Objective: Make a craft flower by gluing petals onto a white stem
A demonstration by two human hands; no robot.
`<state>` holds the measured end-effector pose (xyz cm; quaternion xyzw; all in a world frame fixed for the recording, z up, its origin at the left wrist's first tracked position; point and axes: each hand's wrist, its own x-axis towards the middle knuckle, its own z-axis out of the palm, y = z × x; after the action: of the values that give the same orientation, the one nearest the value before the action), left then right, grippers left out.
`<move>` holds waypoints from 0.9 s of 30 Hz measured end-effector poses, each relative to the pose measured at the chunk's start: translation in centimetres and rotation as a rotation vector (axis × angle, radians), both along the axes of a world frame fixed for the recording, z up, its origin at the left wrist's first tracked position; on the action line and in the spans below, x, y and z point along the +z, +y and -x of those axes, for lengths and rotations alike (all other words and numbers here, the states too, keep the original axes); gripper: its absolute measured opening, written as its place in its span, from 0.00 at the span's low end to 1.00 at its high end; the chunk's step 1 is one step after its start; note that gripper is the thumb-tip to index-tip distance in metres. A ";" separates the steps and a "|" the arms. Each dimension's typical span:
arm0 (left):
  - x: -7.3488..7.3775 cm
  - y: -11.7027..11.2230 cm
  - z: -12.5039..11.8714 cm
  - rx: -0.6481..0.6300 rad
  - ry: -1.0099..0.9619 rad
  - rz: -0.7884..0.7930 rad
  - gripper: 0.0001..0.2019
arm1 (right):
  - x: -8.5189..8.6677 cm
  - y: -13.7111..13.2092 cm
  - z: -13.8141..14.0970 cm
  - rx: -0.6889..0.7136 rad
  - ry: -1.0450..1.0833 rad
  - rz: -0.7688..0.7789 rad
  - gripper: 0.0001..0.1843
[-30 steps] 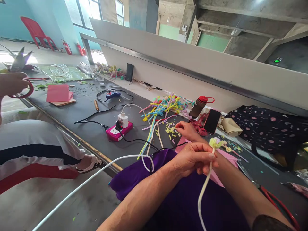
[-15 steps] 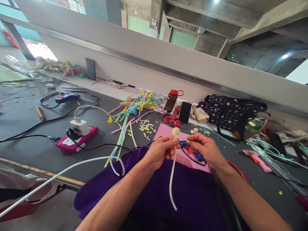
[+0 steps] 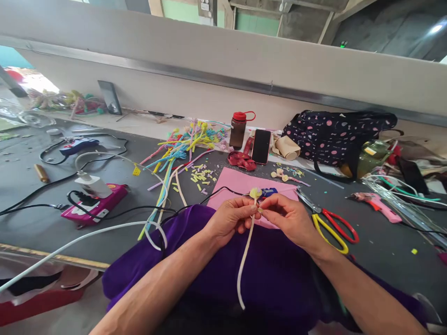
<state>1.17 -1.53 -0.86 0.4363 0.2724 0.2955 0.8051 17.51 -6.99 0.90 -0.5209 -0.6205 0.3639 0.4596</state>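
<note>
**Desk:** While both hands meet at the near edge of the pink sheet (image 3: 240, 184), what are they holding?

**Photographer:** A cream stem (image 3: 244, 260) topped with a small yellow flower head (image 3: 255, 193). The left hand (image 3: 228, 218) pinches it just under the head between thumb and forefinger, with the other fingers curled in. The right hand (image 3: 289, 218) closes on the same spot from the other side, its fingertips pressed together and touching the left's. From that pinch the stem hangs down on the near side of the sheet, over a purple cloth (image 3: 209, 265) (it lies across the person's lap).

**Desk:** And around the sheet?

**Photographer:** A blue glue gun (image 3: 268, 191) lies at the sheet's near edge, just behind the fingers. The scissors (image 3: 331, 223), one handle red and one yellow, lie just right of the sheet. Beyond its far edge stands a dark bottle (image 3: 238, 130) with a red cap, and a phone (image 3: 261, 146) is beside it. A heap of coloured stems (image 3: 188, 144) spreads from the sheet's far left. Well to its left sits a pink power strip (image 3: 96, 204), and a spotted bag (image 3: 335, 139) rests beyond it to the right.
</note>
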 end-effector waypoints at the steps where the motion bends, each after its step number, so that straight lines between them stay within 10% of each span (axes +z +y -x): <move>1: 0.0 0.0 0.0 -0.001 0.001 -0.004 0.11 | 0.0 0.0 0.0 -0.010 -0.019 -0.022 0.05; 16: 0.1 0.1 0.0 0.023 0.026 -0.054 0.13 | -0.7 1.1 -1.1 -0.060 0.317 0.072 0.13; 27: 0.1 -0.1 0.0 0.012 0.010 -0.092 0.12 | -0.7 0.5 -0.3 0.062 0.130 0.115 0.06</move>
<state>1.12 -1.64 -0.73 0.4727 0.2650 0.3105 0.7810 17.77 -6.44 0.24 -0.5022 -0.5833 0.4462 0.4566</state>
